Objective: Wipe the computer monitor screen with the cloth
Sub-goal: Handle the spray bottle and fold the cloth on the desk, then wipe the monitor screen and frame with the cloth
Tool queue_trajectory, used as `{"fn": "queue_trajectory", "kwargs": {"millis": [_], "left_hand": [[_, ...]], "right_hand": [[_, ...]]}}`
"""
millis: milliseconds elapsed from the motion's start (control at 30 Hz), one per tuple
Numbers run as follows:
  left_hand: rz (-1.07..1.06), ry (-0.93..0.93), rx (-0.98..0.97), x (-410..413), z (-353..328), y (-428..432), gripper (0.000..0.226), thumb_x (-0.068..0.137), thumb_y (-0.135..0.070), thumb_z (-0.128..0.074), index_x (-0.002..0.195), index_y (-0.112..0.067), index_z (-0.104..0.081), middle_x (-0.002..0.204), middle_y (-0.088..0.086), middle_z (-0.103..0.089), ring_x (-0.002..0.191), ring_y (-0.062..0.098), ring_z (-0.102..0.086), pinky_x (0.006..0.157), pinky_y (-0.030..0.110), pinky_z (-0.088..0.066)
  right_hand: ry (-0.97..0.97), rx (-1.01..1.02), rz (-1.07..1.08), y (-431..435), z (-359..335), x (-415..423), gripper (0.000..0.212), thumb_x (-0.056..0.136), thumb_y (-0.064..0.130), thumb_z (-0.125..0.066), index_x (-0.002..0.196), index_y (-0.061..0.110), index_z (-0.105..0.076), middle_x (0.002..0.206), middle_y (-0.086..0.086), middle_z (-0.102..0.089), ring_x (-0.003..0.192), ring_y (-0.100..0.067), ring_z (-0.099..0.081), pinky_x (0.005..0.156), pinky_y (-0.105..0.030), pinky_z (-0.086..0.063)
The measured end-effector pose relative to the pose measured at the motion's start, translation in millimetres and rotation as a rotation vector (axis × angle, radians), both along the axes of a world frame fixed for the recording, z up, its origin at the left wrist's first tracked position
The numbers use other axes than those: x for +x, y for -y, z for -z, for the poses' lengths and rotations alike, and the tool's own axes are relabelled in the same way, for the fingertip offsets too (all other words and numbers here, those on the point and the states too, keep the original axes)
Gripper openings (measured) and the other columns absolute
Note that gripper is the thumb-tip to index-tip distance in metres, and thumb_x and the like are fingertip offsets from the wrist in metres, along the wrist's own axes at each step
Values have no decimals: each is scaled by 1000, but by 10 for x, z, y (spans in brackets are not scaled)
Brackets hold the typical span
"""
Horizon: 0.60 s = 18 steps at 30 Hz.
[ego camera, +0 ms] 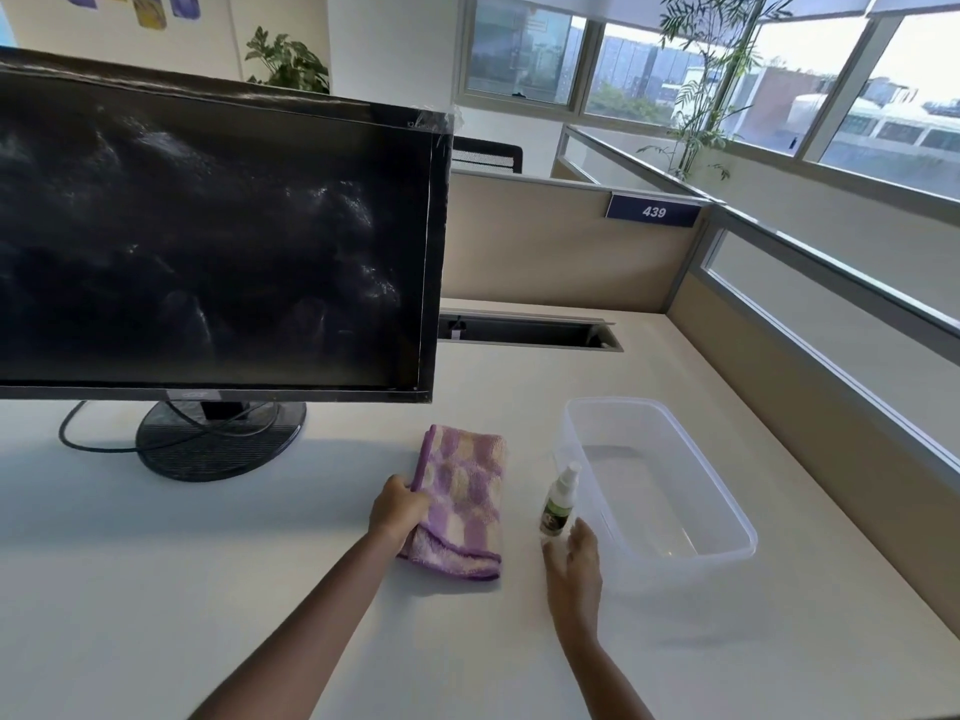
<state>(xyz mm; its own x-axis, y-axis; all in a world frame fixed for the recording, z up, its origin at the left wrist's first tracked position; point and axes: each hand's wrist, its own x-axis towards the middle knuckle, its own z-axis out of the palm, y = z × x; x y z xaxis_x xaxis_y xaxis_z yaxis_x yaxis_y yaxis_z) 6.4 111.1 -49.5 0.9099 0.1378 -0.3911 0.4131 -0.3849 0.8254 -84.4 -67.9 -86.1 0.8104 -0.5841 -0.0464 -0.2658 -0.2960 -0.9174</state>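
The pale worktop (156, 589) spreads under both forearms and carries everything else. The black monitor (208, 236) stands on a round base, up and away from the left grip (397, 506). Its dark screen is switched off and streaked with pale smears, and it is tilted in the head view. A cable loops across the base.

A clear plastic tub (654, 491) sits just beyond and outward of the right grip (574, 563), its near corner close to that wrist. The purple and cream checked cloth (467, 501) lies folded flat on the worktop between the two grips, below the monitor's lower right corner and well apart from the screen.

The left grip is clamped on the cloth's left edge, with the fingers curled over the fold. A small white spray bottle (558, 504) with a green label stands upright just ahead of the right grip, between the cloth and the tub.

The right grip is released, its fingers loosely spread at the bottle's base and not wrapped round it. Whether the fingertips touch the bottle cannot be told.
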Motion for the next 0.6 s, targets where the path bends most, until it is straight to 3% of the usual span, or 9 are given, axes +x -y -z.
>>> {"fn": "queue_trajectory", "kwargs": {"millis": [67,167,233,300,367,467,600], "left_hand": [[-2,0,-17,-15,-4,-2,27,80,-8,-57,105,1,-57,108,19,-64,97,34,-60,71,30,-43],[-27,-1,-93,-18,-42,10,28,80,-3,-57,108,1,-55,111,21,-63,101,35,-59,82,35,-48],[-44,-4,-189,-26,-97,33,32,81,2,-56,113,3,-52,110,21,-61,102,36,-58,87,41,-49],[-51,-4,-281,-45,-179,73,34,83,5,-54,117,5,-49,98,16,-59,95,31,-57,76,37,-48],[-58,18,-373,-66,-275,110,33,84,7,-51,117,7,-48,94,14,-58,90,27,-55,69,34,-46],[-85,66,-438,-92,-418,129,34,87,3,-50,121,3,-48,108,20,-58,93,28,-55,69,32,-47],[-26,157,-289,-130,-607,10,26,91,-7,-45,115,-9,-56,122,17,-57,95,23,-55,57,20,-47]], "right_hand": [[24,36,48,-76,21,-72,37,91,1,-49,127,0,-43,129,-18,-50,116,-29,-50,96,-34,-41],[16,79,24,-227,19,-147,27,91,0,-47,118,2,-49,120,-16,-54,92,-23,-55,81,-28,-42],[-27,101,-58,-310,0,-142,25,93,7,-46,119,5,-50,118,-16,-57,94,-25,-57,83,-30,-44],[-87,178,-154,-368,-77,-108,26,96,17,-43,122,11,-46,116,-14,-59,97,-26,-59,85,-33,-46],[-115,343,-226,-395,-202,-59,24,97,25,-42,121,18,-40,107,-12,-62,87,-24,-62,77,-31,-49],[-54,585,-262,-359,-429,45,23,96,13,-46,116,18,-39,91,-18,-66,69,-22,-63,63,-25,-52],[46,600,-358,-264,-778,223,19,92,2,-48,110,7,-52,86,-14,-64,71,-19,-61,61,-20,-52]]}}
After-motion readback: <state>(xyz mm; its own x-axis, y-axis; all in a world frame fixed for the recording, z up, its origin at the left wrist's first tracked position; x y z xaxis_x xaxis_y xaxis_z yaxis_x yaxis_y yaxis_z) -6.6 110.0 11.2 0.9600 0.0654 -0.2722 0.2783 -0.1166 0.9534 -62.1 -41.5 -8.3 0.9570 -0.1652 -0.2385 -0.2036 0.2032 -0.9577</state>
